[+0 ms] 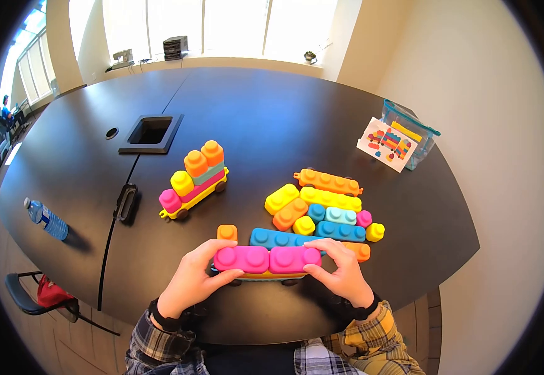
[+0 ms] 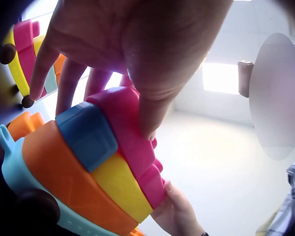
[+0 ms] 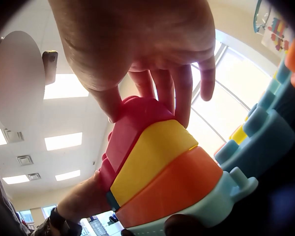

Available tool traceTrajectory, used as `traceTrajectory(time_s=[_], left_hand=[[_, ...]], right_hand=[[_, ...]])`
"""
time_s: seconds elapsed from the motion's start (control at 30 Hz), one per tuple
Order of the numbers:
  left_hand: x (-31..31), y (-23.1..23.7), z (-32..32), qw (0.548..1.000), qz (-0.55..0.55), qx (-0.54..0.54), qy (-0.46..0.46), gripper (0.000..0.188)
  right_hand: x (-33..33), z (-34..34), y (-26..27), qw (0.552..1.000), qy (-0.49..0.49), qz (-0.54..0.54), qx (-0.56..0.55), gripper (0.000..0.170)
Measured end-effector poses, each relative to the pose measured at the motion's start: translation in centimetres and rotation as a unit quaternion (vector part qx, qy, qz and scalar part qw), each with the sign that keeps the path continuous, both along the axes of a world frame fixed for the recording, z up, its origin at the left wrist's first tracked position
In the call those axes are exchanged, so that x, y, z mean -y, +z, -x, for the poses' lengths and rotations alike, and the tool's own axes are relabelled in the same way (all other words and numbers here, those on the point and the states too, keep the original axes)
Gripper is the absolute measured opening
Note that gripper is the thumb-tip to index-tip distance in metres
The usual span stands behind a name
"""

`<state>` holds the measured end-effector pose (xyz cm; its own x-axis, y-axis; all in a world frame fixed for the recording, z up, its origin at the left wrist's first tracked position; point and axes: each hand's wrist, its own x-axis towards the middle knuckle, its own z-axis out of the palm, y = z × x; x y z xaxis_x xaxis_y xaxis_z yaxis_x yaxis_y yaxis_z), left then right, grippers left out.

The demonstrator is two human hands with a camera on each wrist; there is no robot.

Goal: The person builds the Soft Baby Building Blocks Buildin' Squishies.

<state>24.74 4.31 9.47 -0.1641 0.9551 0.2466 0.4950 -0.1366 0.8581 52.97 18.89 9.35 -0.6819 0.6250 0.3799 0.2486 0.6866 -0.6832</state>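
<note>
Two pink building blocks (image 1: 240, 259) sit end to end on top of a stacked toy train car. My left hand (image 1: 197, 278) pinches the left pink block between thumb and fingers. At the other end, my right hand (image 1: 344, 275) pinches the right one (image 1: 295, 259) the same way. Beneath the pink layer, the wrist views show a blue block (image 2: 87, 136) and a yellow block (image 3: 152, 152) side by side. Under these lies a long orange block (image 3: 174, 187) on a light-blue wheeled base (image 2: 14, 164). From the head view, most of these lower layers are hidden.
Behind the car lie loose blocks, including a long blue one (image 1: 278, 238), and an orange wheeled base (image 1: 328, 182). Another built car (image 1: 200, 181) stands left. Farther out are a water bottle (image 1: 47, 219), a table opening (image 1: 152, 134), a picture card (image 1: 387, 145) and a clear bin (image 1: 425, 140).
</note>
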Motion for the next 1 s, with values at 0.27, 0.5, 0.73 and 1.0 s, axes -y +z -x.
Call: traceTrajectory(time_s=[0.27,0.5,0.73,1.0], left_hand=[[0.0,0.0,0.0,1.000,0.006,0.003,0.005,0.050],[0.1,-0.7,0.3,0.999,-0.014,-0.050,0.015,0.052],[0.0,-0.7,0.2,1.000,-0.006,-0.019,0.008,0.051],[-0.1,-1.0,0.0,1.000,0.005,0.019,0.006,0.050]], right_hand=[[-0.3,-0.1,0.2,0.999,0.012,0.045,0.001,0.038],[-5.2,-1.4,-0.5,0.992,-0.028,-0.093,0.087,0.029],[-5.6,-0.5,-1.3,0.963,0.037,-0.149,0.221,0.032],[-5.6,-0.5,-2.5,0.952,0.025,-0.181,0.247,0.043]])
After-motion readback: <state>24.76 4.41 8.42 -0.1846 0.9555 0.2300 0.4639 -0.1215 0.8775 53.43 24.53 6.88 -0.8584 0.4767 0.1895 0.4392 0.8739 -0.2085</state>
